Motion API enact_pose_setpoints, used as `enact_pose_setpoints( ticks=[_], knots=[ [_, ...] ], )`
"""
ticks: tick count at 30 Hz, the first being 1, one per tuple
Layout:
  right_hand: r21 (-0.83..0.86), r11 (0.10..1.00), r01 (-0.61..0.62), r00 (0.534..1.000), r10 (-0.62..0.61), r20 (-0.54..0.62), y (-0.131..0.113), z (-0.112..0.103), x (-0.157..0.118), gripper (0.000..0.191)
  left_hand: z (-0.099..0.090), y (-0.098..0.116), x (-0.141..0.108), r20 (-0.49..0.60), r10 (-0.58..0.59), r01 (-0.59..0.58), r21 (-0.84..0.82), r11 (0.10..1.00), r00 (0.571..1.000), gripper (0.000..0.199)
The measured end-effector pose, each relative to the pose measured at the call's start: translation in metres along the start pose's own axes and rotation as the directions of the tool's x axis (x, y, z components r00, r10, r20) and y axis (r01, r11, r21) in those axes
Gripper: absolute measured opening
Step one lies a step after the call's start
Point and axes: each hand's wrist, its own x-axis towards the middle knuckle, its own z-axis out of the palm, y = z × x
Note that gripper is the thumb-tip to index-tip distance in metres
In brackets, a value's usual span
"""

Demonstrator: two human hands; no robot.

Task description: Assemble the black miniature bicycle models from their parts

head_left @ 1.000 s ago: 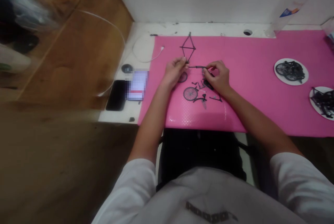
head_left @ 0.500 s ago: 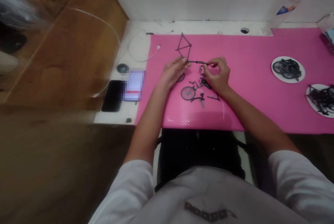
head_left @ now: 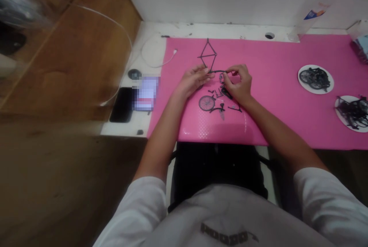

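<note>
A thin black miniature bicycle frame (head_left: 207,55) rises above the pink mat, its lower end pinched between the fingers of my left hand (head_left: 195,79). From that end a dark curved rod (head_left: 220,71) reaches across to my right hand (head_left: 239,82), whose thumb and forefinger are closed on its other end. Below my hands lie small parts: a spoked wheel (head_left: 206,103), a black oval piece (head_left: 227,93), a forked black part (head_left: 235,108) and several tiny pieces. Whether frame and rod are joined is too small to tell.
Two white plates, one (head_left: 315,79) beside the other (head_left: 352,113), hold black bicycle parts at the right. On the left are a black phone (head_left: 121,105), a lit screen (head_left: 146,93) and a white cable (head_left: 161,66). A clear bottle (head_left: 319,9) stands at the back right.
The frame has shifted slightly right and down with my left hand. The rod's visible length between my hands is shorter. My right hand has barely moved.
</note>
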Motion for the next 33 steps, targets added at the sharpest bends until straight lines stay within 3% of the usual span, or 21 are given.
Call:
enact_pose_setpoints(
  ticks=[7, 14, 23, 28, 33],
  knots=[
    [-0.025, 1.000, 0.005, 0.997, -0.003, 0.082, -0.001, -0.002, 0.000, 0.031, -0.002, -0.005, 0.002, 0.051, 0.059, -0.058, -0.029, 0.998, 0.997, 0.043],
    [-0.005, 1.000, 0.010, 0.990, -0.009, 0.141, -0.002, -0.003, 0.001, 0.027, -0.001, -0.008, 0.003, -0.016, 0.051, -0.050, 0.048, 0.998, 0.999, 0.040],
    [0.019, 1.000, -0.003, 0.991, 0.001, 0.133, 0.000, -0.001, -0.002, 0.028, 0.003, 0.009, -0.010, 0.011, 0.023, -0.025, 0.151, 0.988, 1.000, 0.037],
    [0.006, 1.000, -0.023, 0.990, 0.022, 0.140, 0.002, -0.001, -0.002, 0.028, 0.006, 0.008, -0.010, 0.031, 0.055, -0.060, 0.172, 0.983, 0.998, 0.042],
    [0.001, 1.000, -0.024, 0.975, 0.023, 0.221, 0.005, 0.000, -0.003, 0.026, 0.002, -0.001, -0.003, 0.060, 0.133, -0.143, 0.206, 0.968, 0.989, 0.044]
  ],
)
